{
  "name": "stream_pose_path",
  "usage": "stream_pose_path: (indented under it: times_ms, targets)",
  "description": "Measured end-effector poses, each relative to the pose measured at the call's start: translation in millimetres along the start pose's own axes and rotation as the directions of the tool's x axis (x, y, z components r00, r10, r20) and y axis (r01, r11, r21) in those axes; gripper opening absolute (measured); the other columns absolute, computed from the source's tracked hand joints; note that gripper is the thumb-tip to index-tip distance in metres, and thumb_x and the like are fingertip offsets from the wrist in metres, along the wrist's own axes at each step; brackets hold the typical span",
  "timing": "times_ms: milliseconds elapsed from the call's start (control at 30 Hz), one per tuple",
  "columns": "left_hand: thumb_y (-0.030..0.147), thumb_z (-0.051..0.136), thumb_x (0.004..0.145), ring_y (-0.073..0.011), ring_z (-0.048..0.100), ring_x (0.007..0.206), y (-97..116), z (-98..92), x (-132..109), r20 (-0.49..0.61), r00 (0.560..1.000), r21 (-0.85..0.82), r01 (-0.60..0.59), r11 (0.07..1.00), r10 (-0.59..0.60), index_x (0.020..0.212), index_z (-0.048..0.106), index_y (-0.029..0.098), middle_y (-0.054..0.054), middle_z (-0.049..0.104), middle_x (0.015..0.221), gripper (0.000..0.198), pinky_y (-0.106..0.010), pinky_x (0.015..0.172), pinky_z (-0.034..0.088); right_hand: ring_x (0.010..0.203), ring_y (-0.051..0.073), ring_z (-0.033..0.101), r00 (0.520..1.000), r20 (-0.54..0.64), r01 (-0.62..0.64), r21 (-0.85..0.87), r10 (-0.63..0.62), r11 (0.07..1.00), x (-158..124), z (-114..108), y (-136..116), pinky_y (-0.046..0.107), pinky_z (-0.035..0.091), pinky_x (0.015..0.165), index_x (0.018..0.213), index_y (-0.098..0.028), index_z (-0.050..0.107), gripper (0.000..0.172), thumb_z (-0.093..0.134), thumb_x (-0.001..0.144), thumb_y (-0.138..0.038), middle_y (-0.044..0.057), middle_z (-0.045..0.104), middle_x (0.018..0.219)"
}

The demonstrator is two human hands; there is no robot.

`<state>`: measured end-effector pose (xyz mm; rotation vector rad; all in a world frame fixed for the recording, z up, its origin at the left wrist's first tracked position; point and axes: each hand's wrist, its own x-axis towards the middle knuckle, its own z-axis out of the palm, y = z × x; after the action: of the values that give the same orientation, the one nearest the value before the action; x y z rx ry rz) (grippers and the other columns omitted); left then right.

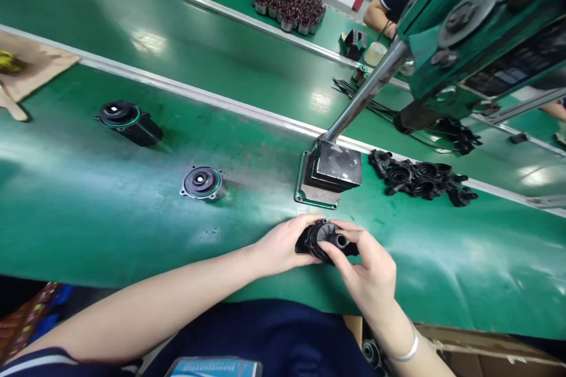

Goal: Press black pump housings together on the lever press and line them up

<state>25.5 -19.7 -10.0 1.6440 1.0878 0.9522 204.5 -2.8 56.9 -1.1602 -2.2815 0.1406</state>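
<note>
Both my hands meet on a black plastic pump housing (pixel 325 237) near the front edge of the green bench. My left hand (pixel 283 245) wraps round its left side. My right hand (pixel 369 271) pinches its round front port from the right. Just beyond the part stands the black square base block (pixel 333 168) of a press, on a metal plate. To the right of that block lies a pile of several black plastic housings (pixel 420 178).
Two black round assemblies with green rings sit at the left: one flat (pixel 202 182), one on its side (pixel 128 121). A steel post (pixel 367 91) slants up to a green machine head (pixel 477 29). Copper-wound parts (pixel 289 10) and other people's arms lie beyond the belt. A cardboard box (pixel 477 347) is below right.
</note>
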Motion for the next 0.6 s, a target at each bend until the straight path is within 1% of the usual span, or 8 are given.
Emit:
stream_pose_path:
  times_ms: [67,133,300,600]
  targets:
    - [0.036,0.077,0.075,-0.029,0.056,0.124,-2.0,0.5,-0.6,0.003,1.0,-0.002,-0.021,1.0,0.021,0.133,0.039,0.024,-0.011,0.057,0.134,0.071,-0.045,0.106,0.047,0.098,0.001,0.062,0.999,-0.008,0.033,-0.047,-0.033,0.998,-2.9,4.6,1.0,0.012,0.052,0.086,0.089,-0.015,0.054,0.023,0.068,0.076,-0.029,0.0,0.065,0.104]
    - [0.036,0.076,0.076,-0.029,0.055,0.125,-3.7,0.7,-1.0,0.005,0.999,0.002,-0.036,0.999,0.036,0.133,0.038,0.023,-0.012,0.057,0.135,0.07,-0.044,0.106,0.047,0.101,0.002,0.062,0.999,0.008,0.047,-0.065,-0.047,0.997,-5.0,5.8,2.9,0.013,0.052,0.088,0.092,-0.015,0.054,0.025,0.068,0.076,-0.028,0.001,0.064,0.106]
    - [0.037,0.075,0.077,-0.0295,0.056,0.125,-4.2,-0.7,-0.5,0.027,0.999,0.001,-0.033,0.999,0.033,0.134,0.036,0.023,-0.012,0.057,0.135,0.069,-0.045,0.105,0.047,0.101,0.002,0.061,0.996,0.053,0.07,-0.056,-0.067,0.996,-3.7,4.1,3.8,0.013,0.052,0.088,0.092,-0.015,0.053,0.026,0.068,0.076,-0.029,0.001,0.063,0.107]
    - [0.034,0.074,0.078,-0.0297,0.059,0.121,-0.3,-3.0,0.7,0.031,0.998,-0.01,-0.048,0.999,0.049,0.132,0.037,0.019,-0.016,0.058,0.132,0.067,-0.045,0.102,0.049,0.098,0.001,0.062,0.995,0.037,0.097,-0.054,-0.095,0.994,0.1,2.9,2.6,0.011,0.052,0.084,0.092,-0.012,0.054,0.027,0.069,0.075,-0.027,0.003,0.063,0.107]
